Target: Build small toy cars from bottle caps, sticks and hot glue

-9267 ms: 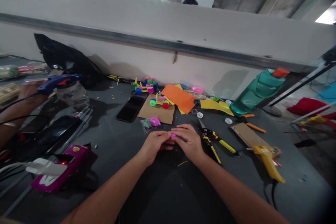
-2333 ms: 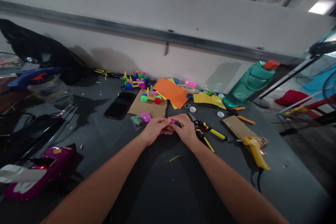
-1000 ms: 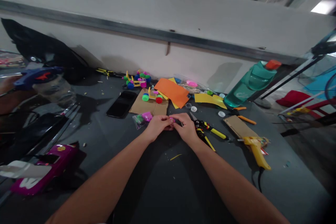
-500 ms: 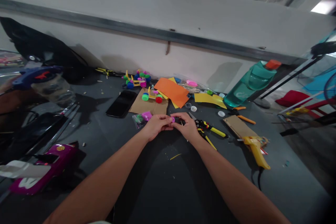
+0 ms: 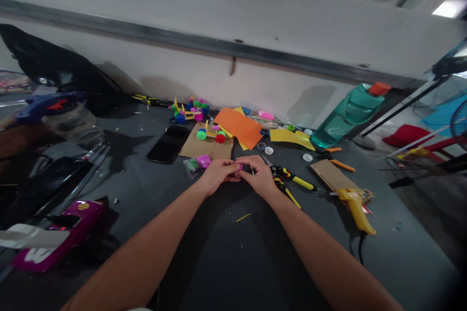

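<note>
My left hand [image 5: 218,176] and my right hand [image 5: 260,175] meet over the dark table, fingertips closed together. Pinched between them is a small pink piece [image 5: 240,167], mostly covered by the fingers. A thin light stick-like thing [image 5: 252,170] shows at my right fingers; whether they grip it I cannot tell. Just behind my left hand lie small plastic packets [image 5: 193,167] with green and purple stuff inside. Yellow-and-black pliers [image 5: 292,178] rest right of my right hand. Farther back, a little model with green and red wheels [image 5: 211,132] stands on a cardboard piece [image 5: 189,146].
Orange paper [image 5: 239,128], yellow paper [image 5: 288,137] and a phone [image 5: 168,144] lie behind the hands. To the right are a teal bottle [image 5: 337,119], orange-handled pliers [image 5: 343,165] and a yellow glue gun [image 5: 357,209]. Another person's arm [image 5: 22,138] is at left, near a purple device [image 5: 69,233].
My hands stay nearly in place; the fingers shift slightly around the pink piece, and the thin stick-like thing shows a little more clearly. Nothing else has visibly moved.
</note>
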### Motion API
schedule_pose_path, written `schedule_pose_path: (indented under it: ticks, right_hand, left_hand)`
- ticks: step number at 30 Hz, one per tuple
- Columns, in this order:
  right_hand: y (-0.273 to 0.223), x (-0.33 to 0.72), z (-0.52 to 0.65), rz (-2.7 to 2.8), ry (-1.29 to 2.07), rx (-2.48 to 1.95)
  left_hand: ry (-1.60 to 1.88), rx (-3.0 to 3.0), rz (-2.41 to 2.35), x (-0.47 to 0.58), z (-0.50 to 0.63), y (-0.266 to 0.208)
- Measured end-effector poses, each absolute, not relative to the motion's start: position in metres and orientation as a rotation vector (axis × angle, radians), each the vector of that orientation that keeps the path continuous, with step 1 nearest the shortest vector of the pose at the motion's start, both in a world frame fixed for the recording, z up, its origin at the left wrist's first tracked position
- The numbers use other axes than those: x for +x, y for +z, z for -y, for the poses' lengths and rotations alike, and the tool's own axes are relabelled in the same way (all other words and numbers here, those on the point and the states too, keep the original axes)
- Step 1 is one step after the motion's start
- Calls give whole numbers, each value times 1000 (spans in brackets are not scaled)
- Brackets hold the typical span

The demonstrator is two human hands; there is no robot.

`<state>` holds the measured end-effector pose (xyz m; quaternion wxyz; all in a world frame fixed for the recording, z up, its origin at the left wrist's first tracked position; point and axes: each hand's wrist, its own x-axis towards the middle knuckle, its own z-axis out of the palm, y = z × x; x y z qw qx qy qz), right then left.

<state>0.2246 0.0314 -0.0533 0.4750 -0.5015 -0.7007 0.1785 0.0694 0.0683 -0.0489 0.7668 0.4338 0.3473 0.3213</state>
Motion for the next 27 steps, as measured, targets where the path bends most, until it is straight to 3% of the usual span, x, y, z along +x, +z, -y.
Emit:
schedule_pose_path:
  ticks: [27]
  right_hand:
    - [-52,223,-30,1717,300,-1222]
  left_hand:
    - [729,955,-777,71,-64,-45]
